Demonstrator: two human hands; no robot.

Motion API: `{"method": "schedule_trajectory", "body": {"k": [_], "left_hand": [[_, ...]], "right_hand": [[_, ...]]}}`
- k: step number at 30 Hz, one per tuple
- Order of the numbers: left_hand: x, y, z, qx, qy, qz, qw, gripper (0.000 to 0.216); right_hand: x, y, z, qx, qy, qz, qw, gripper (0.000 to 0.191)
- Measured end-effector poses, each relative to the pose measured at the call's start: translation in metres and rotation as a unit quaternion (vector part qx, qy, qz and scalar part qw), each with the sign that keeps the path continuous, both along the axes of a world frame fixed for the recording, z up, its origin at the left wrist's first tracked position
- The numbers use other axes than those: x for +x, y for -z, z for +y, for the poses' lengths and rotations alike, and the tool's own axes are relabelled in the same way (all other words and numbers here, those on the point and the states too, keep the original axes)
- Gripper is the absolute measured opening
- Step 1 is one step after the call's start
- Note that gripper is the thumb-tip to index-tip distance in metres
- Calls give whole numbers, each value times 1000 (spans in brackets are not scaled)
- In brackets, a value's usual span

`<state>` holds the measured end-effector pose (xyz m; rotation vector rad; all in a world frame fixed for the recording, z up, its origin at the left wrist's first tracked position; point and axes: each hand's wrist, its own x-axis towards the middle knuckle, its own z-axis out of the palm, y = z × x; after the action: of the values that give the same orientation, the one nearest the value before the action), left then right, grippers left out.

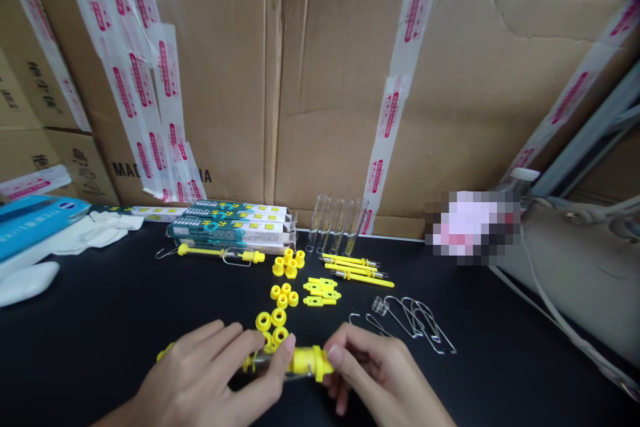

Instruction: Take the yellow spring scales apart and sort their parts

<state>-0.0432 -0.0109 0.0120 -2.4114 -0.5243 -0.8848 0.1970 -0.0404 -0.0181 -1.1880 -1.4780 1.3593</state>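
Observation:
My left hand (210, 370) and my right hand (373, 370) meet low in the middle of the view. Both are closed on one tube-shaped part with a yellow end cap (305, 360), held level just above the black tabletop (100, 320). The left thumb and fingers pinch the tube's clear body. Fingertips of the right hand press on the yellow cap end. Just beyond the hands lie several loose yellow rings and caps (280, 310).
Further back lie yellow rods with springs (355, 270), small yellow flat pieces (320, 292), wire hooks (415, 320), clear tubes (337, 223), one finished yellow scale (220, 253) and stacked printed boxes (235, 221). White cloths (95, 230) lie left. A cardboard wall (320, 80) closes the back.

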Motion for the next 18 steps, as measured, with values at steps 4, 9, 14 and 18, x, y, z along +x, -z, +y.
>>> {"method": "schedule_trajectory", "body": {"k": [4, 9, 14, 18], "left_hand": [[2, -1, -2, -1, -3, 1, 1000, 38], [0, 2, 1, -19, -5, -18, 1000, 31], [-3, 1, -1, -1, -10, 9, 1000, 38], [-1, 1, -1, -5, -1, -7, 1000, 35]], "right_hand": [[-1, -2, -2, 17, 14, 32, 999, 22], [-1, -11, -5, 155, 43, -2, 987, 15], [1, -2, -3, 20, 9, 24, 999, 26], [0, -5, -5, 98, 37, -2, 994, 14]]}}
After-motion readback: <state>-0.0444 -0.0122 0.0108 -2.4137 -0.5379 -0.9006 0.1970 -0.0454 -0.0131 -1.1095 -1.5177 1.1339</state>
